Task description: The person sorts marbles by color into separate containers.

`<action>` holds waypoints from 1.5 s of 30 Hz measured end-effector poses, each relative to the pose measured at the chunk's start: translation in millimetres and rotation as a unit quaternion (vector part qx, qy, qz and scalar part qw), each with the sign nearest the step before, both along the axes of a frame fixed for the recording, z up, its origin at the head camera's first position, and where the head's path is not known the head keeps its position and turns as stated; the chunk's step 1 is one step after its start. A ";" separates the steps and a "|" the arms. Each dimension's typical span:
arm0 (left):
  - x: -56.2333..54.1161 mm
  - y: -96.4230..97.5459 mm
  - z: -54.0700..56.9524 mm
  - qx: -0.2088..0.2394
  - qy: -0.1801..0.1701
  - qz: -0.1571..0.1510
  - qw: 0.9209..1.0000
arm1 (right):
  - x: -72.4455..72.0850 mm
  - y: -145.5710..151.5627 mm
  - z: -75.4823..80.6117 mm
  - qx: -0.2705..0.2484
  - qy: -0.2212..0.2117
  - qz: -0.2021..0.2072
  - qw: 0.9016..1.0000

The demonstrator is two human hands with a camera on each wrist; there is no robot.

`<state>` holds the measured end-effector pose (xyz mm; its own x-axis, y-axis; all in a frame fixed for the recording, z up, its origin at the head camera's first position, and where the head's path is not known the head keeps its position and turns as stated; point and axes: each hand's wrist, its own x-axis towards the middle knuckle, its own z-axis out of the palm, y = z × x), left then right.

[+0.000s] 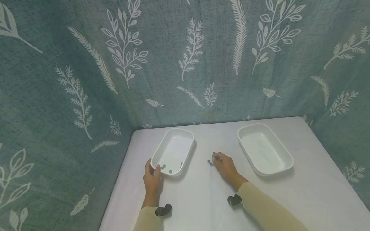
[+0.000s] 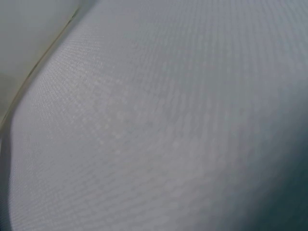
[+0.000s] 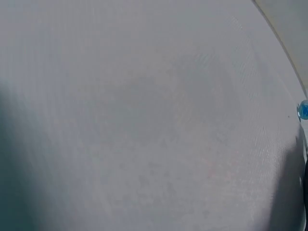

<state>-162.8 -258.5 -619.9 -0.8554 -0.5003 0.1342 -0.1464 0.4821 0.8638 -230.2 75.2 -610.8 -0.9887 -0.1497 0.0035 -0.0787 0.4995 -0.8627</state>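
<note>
My left hand (image 1: 152, 179) grips the near left corner of a white tray (image 1: 187, 146), thumb over the rim and fingers along the outside. Several greenish glass marbles (image 1: 170, 171) lie at the near end inside that tray. On the tabletop between two trays, my right hand (image 1: 226, 166) has its fingertips down, pinching a small glass marble. A few loose marbles (image 1: 211, 164) lie beside those fingertips, close to the left. In the right wrist view a blue marble (image 3: 303, 109) shows at the right edge. The left wrist view shows only cloth and a tray's edge.
A second white tray (image 1: 278, 162) stands on the right, with no marbles visible in it. White cloth covers the table (image 1: 190, 205). A patterned green curtain (image 1: 162, 80) hangs behind and along the sides.
</note>
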 end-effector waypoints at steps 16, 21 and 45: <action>-2.1 0.4 0.0 -0.006 0.007 0.002 1.000 | 4.1 -15.8 9.7 -0.015 0.027 -0.003 1.000; -1.8 1.1 0.4 -0.010 0.001 0.004 1.000 | 4.1 -24.1 14.9 -0.002 0.039 -0.001 0.999; -1.2 -0.3 -2.1 -0.021 0.012 0.003 1.000 | 13.6 -65.4 25.6 -0.040 0.018 0.048 0.998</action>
<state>-164.0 -258.8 -622.0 -0.8489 -0.4984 0.1761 -0.1278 0.5167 0.8466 -216.6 9.9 -585.2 -0.9690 -0.2408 0.0554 -0.1549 0.4173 -0.8955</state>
